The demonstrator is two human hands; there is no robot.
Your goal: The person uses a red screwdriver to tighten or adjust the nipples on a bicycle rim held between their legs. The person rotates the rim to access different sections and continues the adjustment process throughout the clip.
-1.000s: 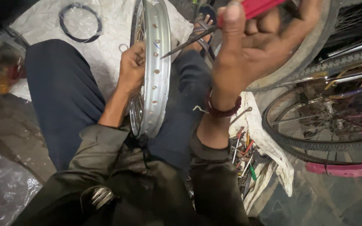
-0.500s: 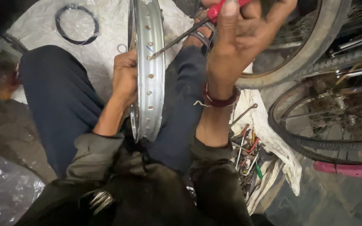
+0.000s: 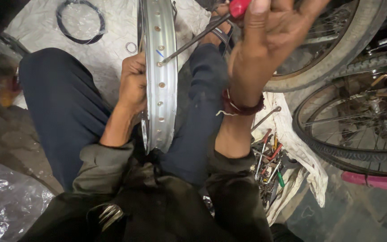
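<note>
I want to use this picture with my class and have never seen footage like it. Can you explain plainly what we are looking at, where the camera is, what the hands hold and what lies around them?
The camera sits on a person's head and looks down at their own lap and arms, so there is no machine here, only two bare hands. The person sits on the ground with a bare metal wheel rim standing upright between the knees. The left hand grips the rim's edge. The right hand holds a red-handled screwdriver, its tip set at one of the small holes in the rim. On the white sheet lie a black rubber ring and a small metal washer. To the right are a pile of hand tools and bicycle wheels with tyres.
</note>
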